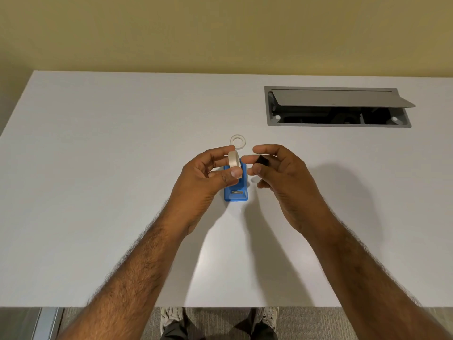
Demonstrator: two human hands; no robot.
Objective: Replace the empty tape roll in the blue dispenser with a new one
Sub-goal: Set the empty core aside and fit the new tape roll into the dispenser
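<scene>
Your left grip (210, 177) is raised with its palm turned inward, thumb and fingertips pinching a cream-coloured round tape roll (234, 161) on edge. Your right grip (282, 175) faces it, near but apart, fingers curled round a small black plastic piece (263, 160). Your bare left forearm (137, 266) and right forearm (355, 266) reach forward, converging.

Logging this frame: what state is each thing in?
New tape roll: held in left hand, on edge.
Black hub: pinched in right hand.
Empty ring: flat on table, untouched.
Blue dispenser: standing on table, new roll not fitted.
Cable hatch lid: tilted open.
</scene>
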